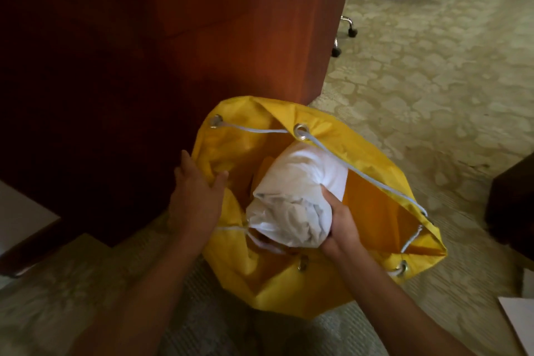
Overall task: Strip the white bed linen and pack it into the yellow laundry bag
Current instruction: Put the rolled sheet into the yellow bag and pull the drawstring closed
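Head | right hand (341, 228) grips linen roll (297, 196) | left hand (196, 196) fingers relaxed on yellow bag (372, 208)

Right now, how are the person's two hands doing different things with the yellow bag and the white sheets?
The left hand rests with fingers straight on the yellow laundry bag at its rim, holding the mouth open; the right hand curls around the rolled white bed linen. The left hand stays at the bag's edge; the right hand reaches inside the mouth. Both are bare and working at the same bag.
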